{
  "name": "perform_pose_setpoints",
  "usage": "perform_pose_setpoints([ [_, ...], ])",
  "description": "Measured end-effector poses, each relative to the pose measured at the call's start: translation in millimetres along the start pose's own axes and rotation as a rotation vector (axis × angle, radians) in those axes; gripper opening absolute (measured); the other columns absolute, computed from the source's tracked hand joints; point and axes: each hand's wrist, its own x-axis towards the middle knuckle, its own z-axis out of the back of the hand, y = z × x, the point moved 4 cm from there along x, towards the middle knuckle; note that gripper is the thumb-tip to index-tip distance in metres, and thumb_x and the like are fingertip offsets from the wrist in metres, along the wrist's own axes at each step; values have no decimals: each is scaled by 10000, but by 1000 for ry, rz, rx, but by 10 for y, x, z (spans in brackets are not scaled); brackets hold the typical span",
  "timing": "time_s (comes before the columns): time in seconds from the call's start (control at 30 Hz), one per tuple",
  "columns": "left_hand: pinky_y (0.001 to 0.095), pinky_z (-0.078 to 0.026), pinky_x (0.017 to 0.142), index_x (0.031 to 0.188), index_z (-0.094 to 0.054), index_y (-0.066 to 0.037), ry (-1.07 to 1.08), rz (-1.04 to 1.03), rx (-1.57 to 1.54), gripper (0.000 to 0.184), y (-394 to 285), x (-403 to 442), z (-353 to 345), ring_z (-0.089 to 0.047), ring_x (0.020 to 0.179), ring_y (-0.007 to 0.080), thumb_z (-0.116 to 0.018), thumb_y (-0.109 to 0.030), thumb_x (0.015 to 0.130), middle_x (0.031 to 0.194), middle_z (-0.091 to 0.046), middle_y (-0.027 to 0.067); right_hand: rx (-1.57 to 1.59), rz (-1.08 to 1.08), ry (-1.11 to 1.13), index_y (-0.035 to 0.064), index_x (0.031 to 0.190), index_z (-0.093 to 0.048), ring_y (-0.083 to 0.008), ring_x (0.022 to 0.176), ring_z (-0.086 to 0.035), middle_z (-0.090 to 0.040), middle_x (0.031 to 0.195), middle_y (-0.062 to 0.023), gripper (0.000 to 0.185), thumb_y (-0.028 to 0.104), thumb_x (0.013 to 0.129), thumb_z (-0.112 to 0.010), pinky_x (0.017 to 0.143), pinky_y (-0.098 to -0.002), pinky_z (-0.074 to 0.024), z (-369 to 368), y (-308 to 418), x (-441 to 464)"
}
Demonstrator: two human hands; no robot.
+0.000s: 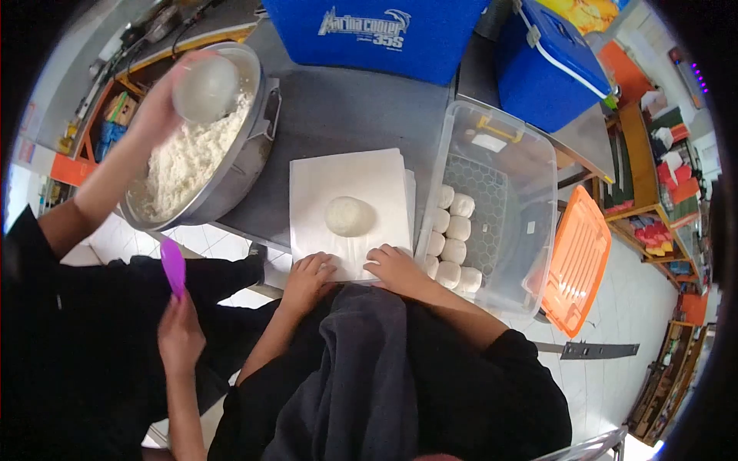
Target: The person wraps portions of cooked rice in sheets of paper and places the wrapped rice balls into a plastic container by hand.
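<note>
A rounded white lump [350, 217] rests on a stack of white paper sheets [311, 180] at the middle of the table. My left hand [311, 275] lies at the stack's near left edge, fingers spread on the paper. At the near right edge, my right hand [390, 269] also touches the paper with its fingers apart. Neither hand holds anything or touches the lump. To the right, a clear plastic box [530, 230] holds several wrapped white lumps [455, 228] along its left side.
At left, a co-worker holds a round, pale container [206, 90] over a metal pot [257, 146] of white crumbly material, and a purple scoop [174, 267]. A blue cooler [377, 31] stands behind; another blue cooler [550, 69] and an orange lid [578, 261] are right.
</note>
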Motion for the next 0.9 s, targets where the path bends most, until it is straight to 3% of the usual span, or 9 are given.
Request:
perform_pose_setpoints([
  [0.1,399,-423,883,1004,-571,-87,-42,-73,-24,322,110,-14,-109,-504,1076,265,-668,-107,697,1136,-542,65,-123,14,48,53,775,-589,-253,841,-512,-528,840,-72,128,129,674,-605,740,-376,-456,-116,-20,-30],
  [0.17,373,-480,804,935,-620,-48,-151,-164,-38,248,114,3,-89,-583,950,275,-666,-65,692,1024,-608,105,-109,13,68,53,765,-585,-255,841,-508,-523,838,-74,108,115,676,-582,740,-368,-460,-151,-65,-74],
  [0.27,362,-497,736,857,-641,-38,-268,-61,-216,124,139,7,-93,-610,858,271,-632,-88,743,911,-635,103,-105,-78,163,49,753,-583,-266,847,-519,-537,833,-80,93,96,681,-550,733,-359,-463,-144,-132,-55],
  [0.33,361,-502,716,826,-644,-35,-284,-26,-212,100,102,36,-69,-615,830,268,-635,-93,745,871,-640,103,-5,-136,89,25,808,-630,-290,819,-550,-586,803,-118,119,99,721,-596,716,-371,-457,-89,-175,14],
  [0.4,360,-507,696,795,-647,-31,-297,6,-204,83,128,59,-69,-620,802,265,-638,-97,748,831,-644,102,42,-216,67,15,766,-633,-298,788,-560,-589,769,-130,103,105,722,-610,699,-376,-457,-16,-164,96],
  [0.6,362,-496,661,754,-644,-12,-225,123,-287,138,230,127,-49,-619,764,276,-678,-140,714,789,-643,118,152,-374,44,3,674,-640,-313,675,-586,-596,688,-153,147,138,668,-697,638,-376,-458,34,-230,210],
  [0.67,368,-485,663,773,-653,-9,-85,195,-331,187,247,168,-6,-613,756,291,-688,-183,712,785,-637,136,171,-395,32,3,661,-640,-310,656,-589,-597,677,-155,171,150,638,-724,620,-372,-458,55,-250,244],
  [0.9,344,-482,669,797,-657,6,2,152,-414,243,273,230,104,-620,724,296,-691,-228,739,784,-643,145,300,-607,114,4,608,-626,-221,497,-533,-576,557,-112,336,302,609,-781,505,-329,-416,32,-402,264],
])
